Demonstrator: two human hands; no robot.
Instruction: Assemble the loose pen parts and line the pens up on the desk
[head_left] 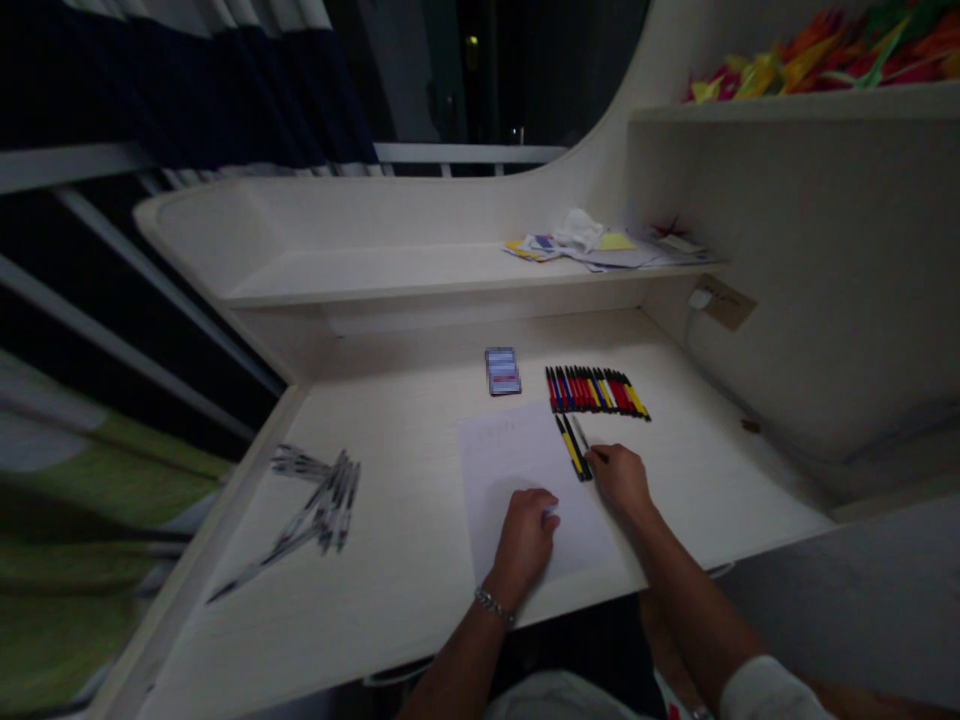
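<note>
My right hand (621,478) pinches a thin pen with a pale barrel (580,432), held just right of a yellow-and-black pen (570,448) and a black pen (577,447) that lie side by side. On a white sheet of paper (502,460) rests my left hand (527,535), fingers curled in towards the thumb. A small pale spot shows between them, too small to name. Above the sheet, a neat row of pens (596,390) in red, blue, yellow, white and black lies on the desk.
A loose pile of grey-clear pens (330,495) lies at the desk's left. A phone (502,371) with a lit screen lies behind the paper. Papers and a crumpled tissue (579,230) sit on the low shelf, folded coloured paper (817,60) on the upper one. A cable (720,375) runs along the right wall.
</note>
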